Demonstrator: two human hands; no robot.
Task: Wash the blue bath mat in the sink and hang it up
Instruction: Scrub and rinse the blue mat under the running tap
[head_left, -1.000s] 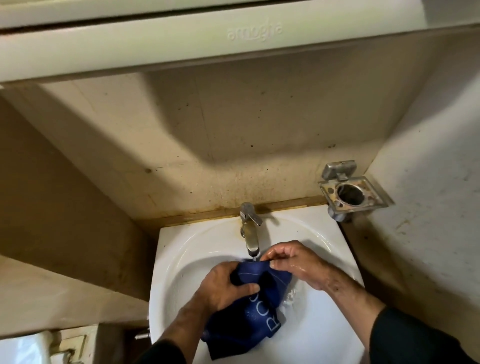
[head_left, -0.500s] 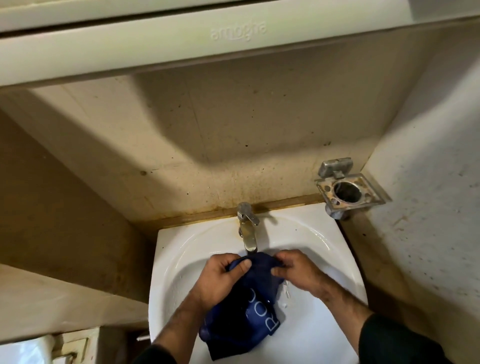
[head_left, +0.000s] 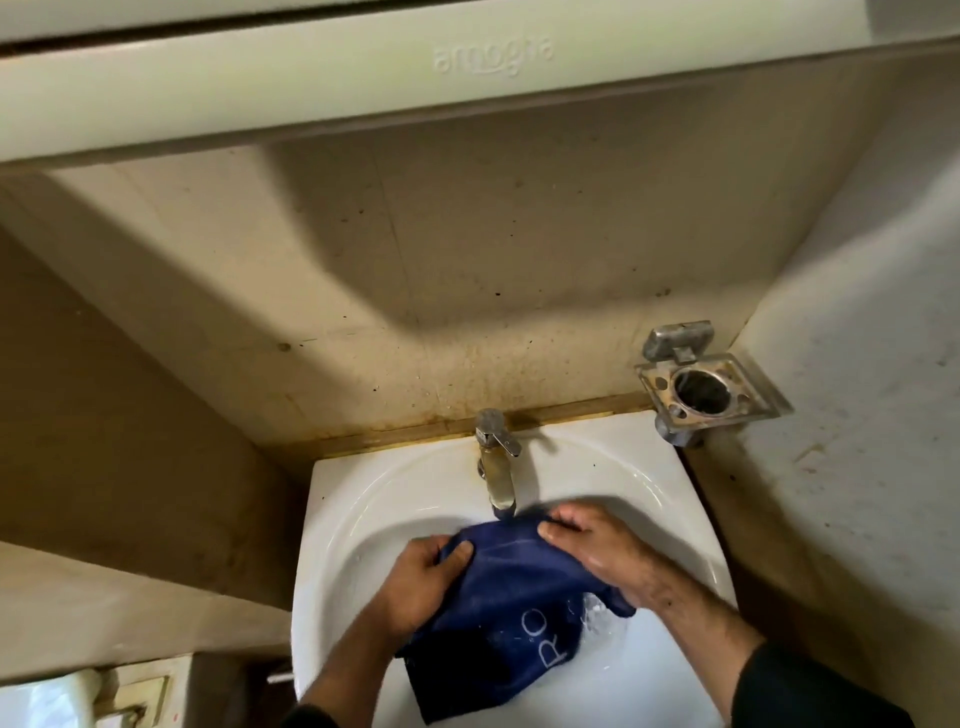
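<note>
The blue bath mat (head_left: 506, 597), dark blue with white letters, hangs wet inside the white sink (head_left: 363, 499). My left hand (head_left: 421, 587) grips its upper left edge. My right hand (head_left: 597, 551) pinches the upper right edge, so the cloth is stretched between both hands just under the spout of the metal tap (head_left: 496, 467). The lower end of the mat droops toward the near side of the basin. Water glistens on the bowl to the right of the mat.
A stained metal holder (head_left: 706, 389) is fixed to the wall at the sink's back right corner. A pale cabinet (head_left: 467, 67) juts out overhead. Beige walls close in on the left and right. A white fixture (head_left: 47, 701) shows at the lower left.
My hands have drawn apart and spread the top edge of the mat wider under the tap. Earlier the cloth was bunched between them.
</note>
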